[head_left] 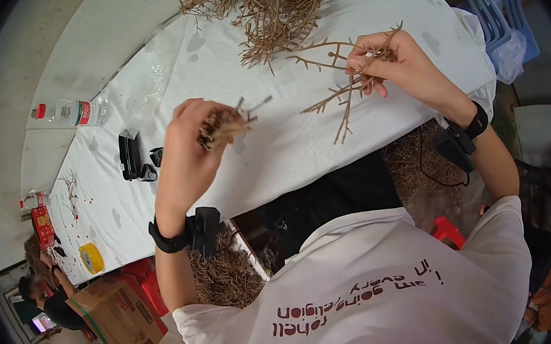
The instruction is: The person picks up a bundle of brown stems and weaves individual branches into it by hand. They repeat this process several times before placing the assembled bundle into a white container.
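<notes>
My left hand (199,136) is closed round a bunch of short brown twigs (223,128), whose ends stick out past the thumb; it is a little blurred. Over the right part of the white-covered table (274,162), my right hand (387,62) pinches a branched brown twig (331,100). Its thin forked tips spread to the left and downward, apart from the left hand. Beyond both hands lies a big tangled heap of similar brown twigs (273,6). Each of my wrists wears a black strap with a small device.
A plastic bottle (71,113), black cases (131,158) and a yellow tape roll (91,258) lie on the table's left side. Blue stacked stools (498,4) stand at right. Below are a cardboard box (118,320) and more twigs (226,279). Another person (52,299) is at far left.
</notes>
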`<state>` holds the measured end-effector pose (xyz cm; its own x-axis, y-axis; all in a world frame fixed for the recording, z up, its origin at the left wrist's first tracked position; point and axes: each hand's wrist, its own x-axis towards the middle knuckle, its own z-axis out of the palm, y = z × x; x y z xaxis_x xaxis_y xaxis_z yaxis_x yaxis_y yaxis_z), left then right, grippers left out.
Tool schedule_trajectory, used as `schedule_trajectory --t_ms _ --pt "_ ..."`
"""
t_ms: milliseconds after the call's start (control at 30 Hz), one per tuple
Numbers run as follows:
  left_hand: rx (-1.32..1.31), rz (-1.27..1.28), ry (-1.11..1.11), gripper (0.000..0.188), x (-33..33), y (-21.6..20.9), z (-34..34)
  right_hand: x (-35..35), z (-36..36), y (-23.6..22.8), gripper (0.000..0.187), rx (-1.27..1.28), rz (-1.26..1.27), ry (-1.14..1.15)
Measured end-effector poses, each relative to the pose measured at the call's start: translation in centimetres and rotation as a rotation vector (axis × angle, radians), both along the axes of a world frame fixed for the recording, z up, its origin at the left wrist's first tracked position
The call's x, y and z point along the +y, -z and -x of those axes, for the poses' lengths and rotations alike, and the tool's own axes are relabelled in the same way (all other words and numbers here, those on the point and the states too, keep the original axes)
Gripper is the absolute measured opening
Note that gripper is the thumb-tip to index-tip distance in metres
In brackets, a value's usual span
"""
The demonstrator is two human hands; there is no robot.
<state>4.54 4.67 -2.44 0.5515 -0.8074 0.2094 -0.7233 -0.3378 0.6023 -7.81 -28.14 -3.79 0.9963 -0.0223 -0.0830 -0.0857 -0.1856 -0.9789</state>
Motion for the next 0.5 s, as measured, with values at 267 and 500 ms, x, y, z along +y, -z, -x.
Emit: schedule_trajectory --t_ms 267,500 --pt "0.224 0.22 -0.125 0.017 -4.1 0.1 2.3 1.2 -0.5 -0.4 0.022 0.011 0.024 -0.076" --pt "0.367 0.21 0.041 0.009 -6.8 1.3 4.9 2.0 -0.8 -0.4 0.021 0.076 -0.07 -0.016"
